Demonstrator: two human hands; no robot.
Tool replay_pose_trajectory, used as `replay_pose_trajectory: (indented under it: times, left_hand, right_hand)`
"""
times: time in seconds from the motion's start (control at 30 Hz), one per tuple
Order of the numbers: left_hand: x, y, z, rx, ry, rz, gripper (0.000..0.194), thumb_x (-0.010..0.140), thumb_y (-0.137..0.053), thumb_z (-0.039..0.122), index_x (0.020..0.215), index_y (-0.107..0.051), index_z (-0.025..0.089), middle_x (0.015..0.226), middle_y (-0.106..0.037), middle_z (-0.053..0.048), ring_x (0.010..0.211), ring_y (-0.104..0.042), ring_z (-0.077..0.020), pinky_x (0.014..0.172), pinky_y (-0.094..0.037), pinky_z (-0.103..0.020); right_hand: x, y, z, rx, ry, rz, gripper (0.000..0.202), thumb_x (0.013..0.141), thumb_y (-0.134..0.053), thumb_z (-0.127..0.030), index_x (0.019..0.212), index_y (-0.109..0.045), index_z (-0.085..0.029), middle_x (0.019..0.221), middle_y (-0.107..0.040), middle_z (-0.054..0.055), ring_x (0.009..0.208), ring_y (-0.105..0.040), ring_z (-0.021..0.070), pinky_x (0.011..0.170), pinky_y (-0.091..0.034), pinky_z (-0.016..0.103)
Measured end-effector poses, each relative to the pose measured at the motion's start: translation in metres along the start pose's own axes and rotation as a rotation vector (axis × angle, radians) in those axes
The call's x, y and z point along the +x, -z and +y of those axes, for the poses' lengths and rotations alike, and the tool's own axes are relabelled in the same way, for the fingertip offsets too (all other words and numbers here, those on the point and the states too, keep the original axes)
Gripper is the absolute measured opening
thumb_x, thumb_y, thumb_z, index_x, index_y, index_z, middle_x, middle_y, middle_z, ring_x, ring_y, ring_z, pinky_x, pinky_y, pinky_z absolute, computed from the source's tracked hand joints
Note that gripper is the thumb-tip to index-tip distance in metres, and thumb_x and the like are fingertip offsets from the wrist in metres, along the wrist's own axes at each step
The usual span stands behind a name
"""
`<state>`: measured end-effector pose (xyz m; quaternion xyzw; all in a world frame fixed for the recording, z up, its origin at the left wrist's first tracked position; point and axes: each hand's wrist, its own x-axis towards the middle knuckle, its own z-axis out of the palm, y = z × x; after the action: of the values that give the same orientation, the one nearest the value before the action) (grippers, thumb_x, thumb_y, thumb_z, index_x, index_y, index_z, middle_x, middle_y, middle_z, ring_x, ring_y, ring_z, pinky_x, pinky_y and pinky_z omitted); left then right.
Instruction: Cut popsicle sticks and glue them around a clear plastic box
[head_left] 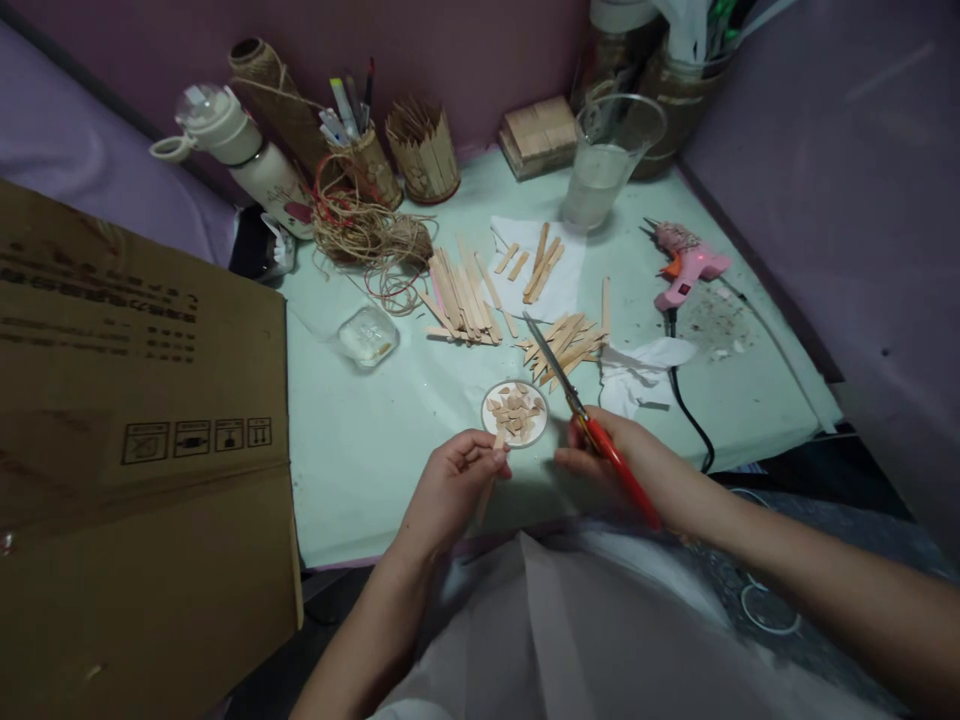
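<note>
My left hand (pixel 466 478) pinches a thin wooden stick (pixel 486 497) between thumb and fingers, its upper end over the near edge of a small round dish (pixel 545 420). Small cut wood pieces (pixel 516 408) lie in that dish. My right hand (pixel 604 450) is wrapped round red-handled scissors (pixel 566 385), whose blades point up and left, above a pile of wooden sticks (pixel 568 350). The blades look closed together. Further left lies a second bunch of sticks (pixel 461 297). Several short pieces (pixel 544 270) rest on a white tissue (pixel 571 265).
A pink glue gun (pixel 691 265) with a black cable lies at the right. A cardboard box (pixel 142 500) borders the left side. At the back stand a cup of water (pixel 600 185), stick holders, a bottle (pixel 259 165) and tangled twine (pixel 352 225). A small clear dish (pixel 367 337) sits left.
</note>
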<state>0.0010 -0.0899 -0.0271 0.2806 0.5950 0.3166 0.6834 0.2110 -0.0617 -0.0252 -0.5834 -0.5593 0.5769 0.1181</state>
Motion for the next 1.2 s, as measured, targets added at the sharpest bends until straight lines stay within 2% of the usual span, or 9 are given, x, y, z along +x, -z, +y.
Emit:
replay_pose_trajectory:
  times: [0.13, 0.2, 0.27, 0.5, 0.7, 0.9, 1.0, 1.2]
  left_hand:
    - [0.003, -0.004, 0.001, -0.112, 0.009, 0.047, 0.038, 0.064, -0.083, 0.045, 0.084, -0.066, 0.017, 0.067, -0.067, 0.000, 0.059, -0.055, -0.0100, 0.059, -0.039, -0.020]
    - [0.004, -0.007, 0.002, -0.103, 0.000, 0.046, 0.039, 0.062, -0.084, 0.045, 0.082, -0.066, 0.017, 0.065, -0.066, 0.000, 0.059, -0.056, -0.0103, 0.058, -0.041, -0.021]
    - [0.003, -0.011, 0.003, -0.090, -0.012, 0.048, 0.038, 0.061, -0.084, 0.045, 0.079, -0.065, 0.017, 0.063, -0.065, 0.001, 0.057, -0.055, -0.0101, 0.057, -0.041, -0.021]
    - [0.002, -0.017, 0.003, -0.030, -0.041, 0.056, 0.034, 0.062, -0.083, 0.042, 0.072, -0.063, 0.016, 0.059, -0.064, 0.001, 0.054, -0.054, -0.0097, 0.054, -0.042, -0.021]
    - [0.002, -0.019, -0.001, 0.000, -0.026, 0.057, 0.032, 0.064, -0.082, 0.041, 0.071, -0.063, 0.016, 0.060, -0.065, 0.001, 0.055, -0.057, -0.0104, 0.056, -0.044, -0.022]
    - [0.004, -0.019, -0.004, 0.022, -0.026, 0.048, 0.028, 0.066, -0.079, 0.038, 0.072, -0.064, 0.016, 0.060, -0.065, 0.002, 0.056, -0.057, -0.0099, 0.056, -0.044, -0.021]
    - [0.005, -0.018, -0.005, 0.031, -0.020, 0.041, 0.026, 0.067, -0.078, 0.038, 0.072, -0.065, 0.016, 0.060, -0.064, 0.002, 0.055, -0.055, -0.0093, 0.056, -0.044, -0.021]
    - [0.006, -0.018, -0.005, 0.025, -0.002, 0.040, 0.029, 0.067, -0.078, 0.041, 0.073, -0.065, 0.015, 0.060, -0.064, 0.002, 0.056, -0.055, -0.0094, 0.056, -0.043, -0.021]
  right_hand:
    - [-0.020, -0.002, -0.005, 0.056, 0.000, -0.211, 0.032, 0.080, -0.060, -0.049, 0.074, -0.043, -0.023, 0.066, -0.043, -0.005, 0.061, -0.036, 0.0123, 0.056, -0.033, 0.027]
    - [-0.027, -0.003, -0.009, 0.038, -0.023, -0.299, 0.033, 0.080, -0.061, -0.051, 0.076, -0.045, -0.022, 0.068, -0.046, -0.004, 0.062, -0.037, 0.0131, 0.056, -0.034, 0.028]
    - [-0.032, -0.004, -0.010, -0.004, -0.049, -0.335, 0.033, 0.079, -0.061, -0.052, 0.078, -0.048, -0.021, 0.069, -0.051, -0.002, 0.061, -0.039, 0.0137, 0.055, -0.035, 0.028]
    - [-0.033, -0.006, -0.007, -0.003, 0.097, -0.334, 0.033, 0.081, -0.061, -0.051, 0.086, -0.059, -0.019, 0.075, -0.063, 0.002, 0.070, -0.053, 0.0182, 0.061, -0.046, 0.029]
    - [-0.034, -0.011, 0.001, -0.088, 0.101, -0.336, 0.036, 0.084, -0.056, -0.053, 0.086, -0.059, -0.017, 0.075, -0.063, 0.003, 0.065, -0.051, 0.0169, 0.061, -0.048, 0.030]
    - [-0.033, -0.010, -0.004, -0.038, 0.209, -0.357, 0.032, 0.088, -0.053, -0.048, 0.081, -0.061, -0.018, 0.073, -0.062, 0.002, 0.065, -0.050, 0.0160, 0.059, -0.046, 0.027]
    - [-0.031, -0.012, -0.003, 0.013, 0.175, -0.346, 0.033, 0.087, -0.056, -0.050, 0.080, -0.062, -0.019, 0.072, -0.062, 0.001, 0.067, -0.052, 0.0171, 0.064, -0.048, 0.028]
    - [-0.027, -0.020, 0.004, 0.095, -0.017, -0.352, 0.041, 0.086, -0.054, -0.058, 0.074, -0.060, -0.019, 0.070, -0.062, 0.002, 0.070, -0.054, 0.0186, 0.069, -0.047, 0.031]
